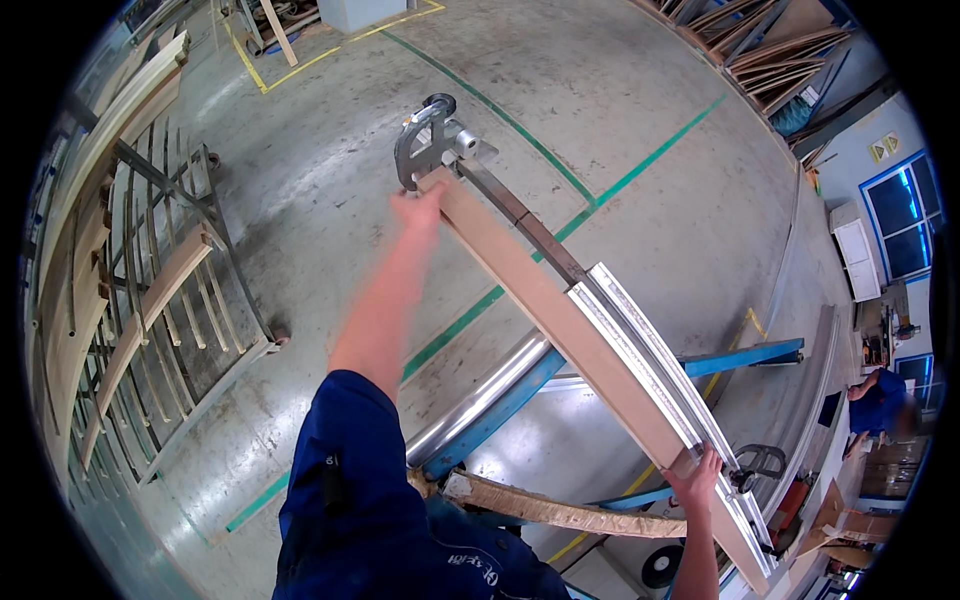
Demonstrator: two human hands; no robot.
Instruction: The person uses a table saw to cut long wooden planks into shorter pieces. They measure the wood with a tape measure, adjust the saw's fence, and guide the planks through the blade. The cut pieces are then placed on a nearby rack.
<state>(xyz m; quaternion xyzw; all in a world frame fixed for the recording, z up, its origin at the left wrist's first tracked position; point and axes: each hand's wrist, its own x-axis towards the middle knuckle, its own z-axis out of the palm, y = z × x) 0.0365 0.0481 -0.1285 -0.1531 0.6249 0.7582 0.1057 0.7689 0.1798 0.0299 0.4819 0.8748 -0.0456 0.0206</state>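
Note:
A long, flat brown board slants from the upper middle down to the lower right. My left hand is closed around its far end, right beside a grey metal bracket with a round black knob. Farther down, my right hand grips the board's edge, its fingers reaching over toward a silver slotted rail. The rail runs along the board's right side. From its far end a dark steel bar extends to the bracket. A black handwheel sits just right of my right hand.
Below the board are a shiny metal roller, a blue beam and a curved, rough-edged strip. A metal rack with long curved pieces stands at left. Stacked boards lie far right; a person in blue is at the right.

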